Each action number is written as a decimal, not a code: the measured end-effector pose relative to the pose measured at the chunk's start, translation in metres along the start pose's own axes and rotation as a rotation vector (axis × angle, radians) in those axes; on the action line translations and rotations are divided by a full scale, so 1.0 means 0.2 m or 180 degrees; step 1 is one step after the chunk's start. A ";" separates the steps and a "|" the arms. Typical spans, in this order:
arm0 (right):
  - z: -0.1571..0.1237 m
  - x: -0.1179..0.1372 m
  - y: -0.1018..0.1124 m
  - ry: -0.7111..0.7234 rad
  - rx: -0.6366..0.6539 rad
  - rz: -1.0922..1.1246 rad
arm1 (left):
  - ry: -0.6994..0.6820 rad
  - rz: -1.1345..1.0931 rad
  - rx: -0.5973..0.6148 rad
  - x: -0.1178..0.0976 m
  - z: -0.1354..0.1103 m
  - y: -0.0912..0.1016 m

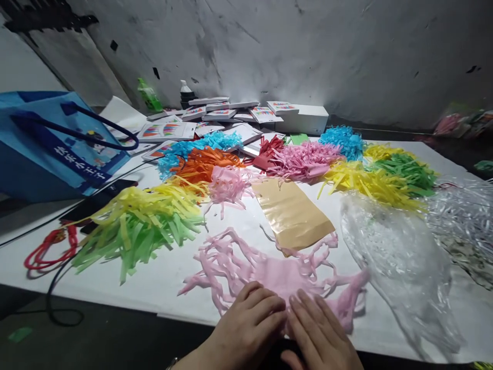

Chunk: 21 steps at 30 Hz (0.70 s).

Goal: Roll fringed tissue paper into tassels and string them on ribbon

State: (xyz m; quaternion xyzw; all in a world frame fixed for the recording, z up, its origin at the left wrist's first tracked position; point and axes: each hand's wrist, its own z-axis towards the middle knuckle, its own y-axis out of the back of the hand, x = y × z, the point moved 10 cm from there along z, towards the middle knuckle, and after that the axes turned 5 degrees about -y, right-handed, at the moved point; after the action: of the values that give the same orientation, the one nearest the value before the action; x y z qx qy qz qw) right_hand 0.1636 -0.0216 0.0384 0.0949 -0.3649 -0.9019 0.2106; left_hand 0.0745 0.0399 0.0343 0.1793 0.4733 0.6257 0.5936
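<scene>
A pink tissue-paper tassel [279, 275] lies spread near the table's front edge, with fringe strips fanning out to both sides of its uncut middle. My left hand [252, 326] has its fingers bent and closed over the near edge of the pink paper. Right beside it, my right hand [318, 329] rests with fingers stretched out flat on the same edge, fingertips meeting those of the left. What is under the fingers is hidden. Just beyond the tassel lies a tan, shiny card sheet [295, 213].
Yellow-green fringe [142, 221] lies left, near a red cord [52, 249] and black cable. Orange fringe [208, 163] and pink fringe [304, 158] lie behind. Clear plastic bags [396, 257] are at right. Flat printed packs [219, 114] and a blue bag [50, 149] stand farther back.
</scene>
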 end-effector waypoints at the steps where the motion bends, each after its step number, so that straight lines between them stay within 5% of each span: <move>1: 0.02 0.04 -0.03 0.0052 0.0017 0.0176 | -0.0017 0.0032 0.0004 0.00 -0.01 0.00; 7: -0.05 0.06 -0.04 -0.0053 -0.0158 0.0497 | -0.0286 0.0180 -0.0359 -0.05 -0.11 0.02; 12: -0.03 -0.08 -0.05 -0.1101 -0.0125 0.0577 | 0.0458 0.0137 -0.0586 0.08 -0.11 0.06; 21: 0.10 -0.21 -0.23 -0.1675 0.0227 -0.0172 | 0.1525 0.0875 0.0468 0.34 0.01 0.00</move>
State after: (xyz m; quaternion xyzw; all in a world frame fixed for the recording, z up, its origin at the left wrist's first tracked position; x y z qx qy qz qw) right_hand 0.1800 0.0391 0.0227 -0.1258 -0.4360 -0.8875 0.0808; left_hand 0.0610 0.1025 0.0126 0.1314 0.6154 0.6889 0.3598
